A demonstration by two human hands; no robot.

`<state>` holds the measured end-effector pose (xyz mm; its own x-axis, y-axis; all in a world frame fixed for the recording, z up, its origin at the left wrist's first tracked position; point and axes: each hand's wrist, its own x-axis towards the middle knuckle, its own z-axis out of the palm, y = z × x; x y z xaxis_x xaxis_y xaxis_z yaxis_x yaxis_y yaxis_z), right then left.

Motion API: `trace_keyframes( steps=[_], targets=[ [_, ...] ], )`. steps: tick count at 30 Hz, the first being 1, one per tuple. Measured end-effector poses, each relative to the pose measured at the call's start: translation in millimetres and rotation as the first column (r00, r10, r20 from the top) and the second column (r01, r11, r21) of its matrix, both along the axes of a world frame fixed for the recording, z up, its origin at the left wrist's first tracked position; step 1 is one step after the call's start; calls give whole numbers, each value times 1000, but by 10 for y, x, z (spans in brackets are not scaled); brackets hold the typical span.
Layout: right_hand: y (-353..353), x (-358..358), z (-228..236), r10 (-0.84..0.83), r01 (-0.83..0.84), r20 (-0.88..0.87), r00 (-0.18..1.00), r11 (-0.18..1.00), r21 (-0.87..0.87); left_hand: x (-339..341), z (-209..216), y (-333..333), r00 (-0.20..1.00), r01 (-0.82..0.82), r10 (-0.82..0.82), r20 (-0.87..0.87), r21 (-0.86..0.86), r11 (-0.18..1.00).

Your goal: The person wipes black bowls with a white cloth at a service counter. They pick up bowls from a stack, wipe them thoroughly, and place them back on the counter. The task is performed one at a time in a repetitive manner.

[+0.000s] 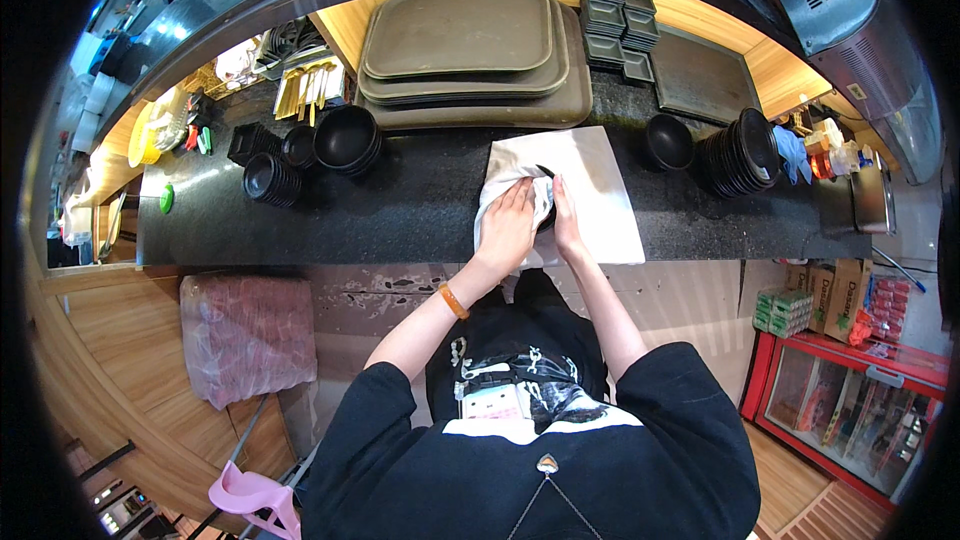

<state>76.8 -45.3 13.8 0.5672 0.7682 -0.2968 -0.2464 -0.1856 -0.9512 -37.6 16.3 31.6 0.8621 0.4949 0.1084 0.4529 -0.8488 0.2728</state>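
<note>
Just bowl (545,202) between cloth-wrapped hands.

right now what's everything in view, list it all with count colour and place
cloth: one, white, spread on the black counter
bowl: one, black, mostly wrapped in the cloth between the hands
trays: stack, count unclear, brown, behind the cloth
square dishes: stack, dark green, right of the trays
bowl stacks: several, black, left on the counter
tipped bowl stack: one, black, right
single bowl: one, black, beside it
left hand: pressing the cloth over the bowl
right hand: against the bowl's right side
</note>
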Motion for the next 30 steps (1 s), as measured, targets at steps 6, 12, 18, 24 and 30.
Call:
trace_keyframes(
  steps=[6,12,18,24,30],
  targets=[
    [43,-25,-30,-56,48,152,987,997,58,66,-44,50,1000,9,-9,-28,-10,1000],
    [35,-32,-64,-75,67,186,980,996,52,60,-51,90,999,34,-34,-4,-18,999],
    [54,28,-162,-20,9,148,989,997,75,90,40,126,999,-4,-2,-33,-180,984],
    [31,28,-77,17,-24,113,993,998,61,16,275,168,995,-5,-31,-100,-341,940],
    [28,-24,-96,-44,17,198,979,991,133,-76,9,56,982,86,-65,175,-116,989]
  ],
)
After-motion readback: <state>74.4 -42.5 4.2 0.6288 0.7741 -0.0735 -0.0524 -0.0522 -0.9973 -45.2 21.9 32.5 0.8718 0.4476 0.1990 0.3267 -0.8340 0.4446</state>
